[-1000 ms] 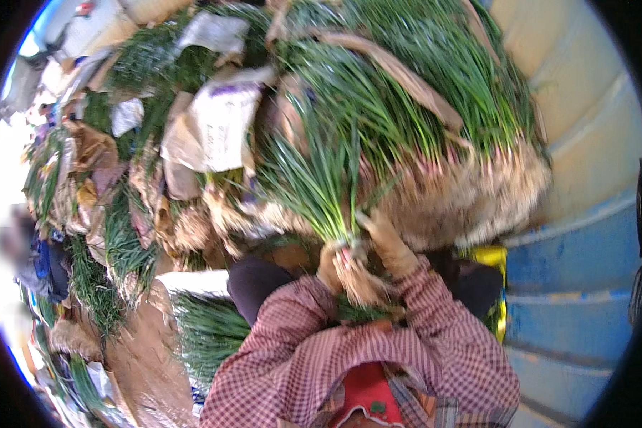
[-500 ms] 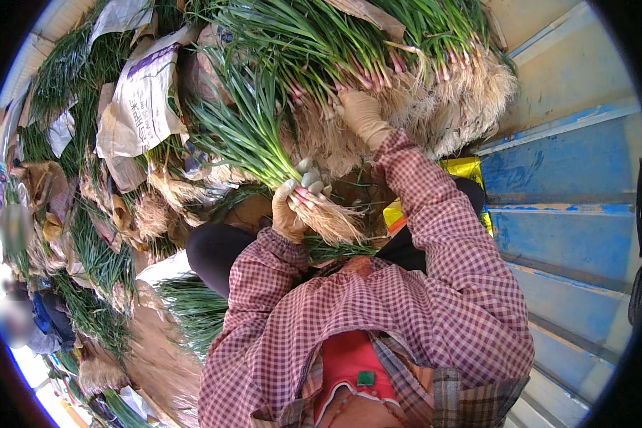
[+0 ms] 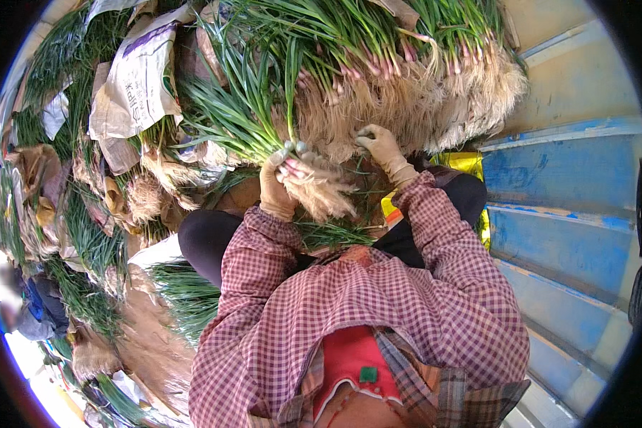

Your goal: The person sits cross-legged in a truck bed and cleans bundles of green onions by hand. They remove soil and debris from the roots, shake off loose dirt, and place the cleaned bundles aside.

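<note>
My left hand (image 3: pixel 278 184), in a pale glove with grey fingertips, is closed round a bunch of green garlic (image 3: pixel 253 135). Its leaves point up and left, and its pale roots (image 3: pixel 321 189) hang out to the right of my fist. One stalk (image 3: pixel 290 107) in the bunch stands more upright than the others. My gloved right hand (image 3: pixel 385 151) is held just below the root mass of a large heap of green garlic (image 3: pixel 364 57), with half-curled fingers and nothing visible in them. Pinkish stem bases line the heap above its tangled roots (image 3: pixel 406 107).
A blue-and-cream ribbed metal wall (image 3: pixel 563 171) rises at the right. A yellow bag (image 3: pixel 471 164) lies by my right knee. Further bundles of greens (image 3: pixel 93 242), a printed white sack (image 3: pixel 139 85) and brown sheets fill the left. Another person (image 3: pixel 39 307) is at the far left edge.
My right hand has come away from the heap's stem bases, down and to the right. The left hand has shifted slightly up and left with its bunch, where an upright stalk now shows.
</note>
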`<state>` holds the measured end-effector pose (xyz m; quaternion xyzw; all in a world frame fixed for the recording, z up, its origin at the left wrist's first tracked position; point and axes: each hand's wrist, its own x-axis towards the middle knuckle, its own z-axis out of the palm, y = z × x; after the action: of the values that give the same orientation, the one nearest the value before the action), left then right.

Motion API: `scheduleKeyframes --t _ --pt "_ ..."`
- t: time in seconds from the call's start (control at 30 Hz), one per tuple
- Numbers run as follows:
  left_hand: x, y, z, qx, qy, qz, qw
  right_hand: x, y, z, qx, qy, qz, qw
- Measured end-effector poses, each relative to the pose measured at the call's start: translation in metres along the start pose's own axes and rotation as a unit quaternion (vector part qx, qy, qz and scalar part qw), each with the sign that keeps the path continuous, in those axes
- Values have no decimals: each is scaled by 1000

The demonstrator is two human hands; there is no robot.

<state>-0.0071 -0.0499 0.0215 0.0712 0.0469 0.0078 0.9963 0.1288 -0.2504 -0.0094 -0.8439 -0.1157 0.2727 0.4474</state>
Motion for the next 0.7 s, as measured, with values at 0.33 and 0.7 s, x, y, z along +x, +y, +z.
scheduleKeyframes --t 0.33,0.7 --pt "-29 -15 25 -98 31 -38 994 -7 -92 77 340 -136 -28 930" --pt "-38 19 55 -90 -364 -76 924 45 -6 57 -296 -24 -96 950"
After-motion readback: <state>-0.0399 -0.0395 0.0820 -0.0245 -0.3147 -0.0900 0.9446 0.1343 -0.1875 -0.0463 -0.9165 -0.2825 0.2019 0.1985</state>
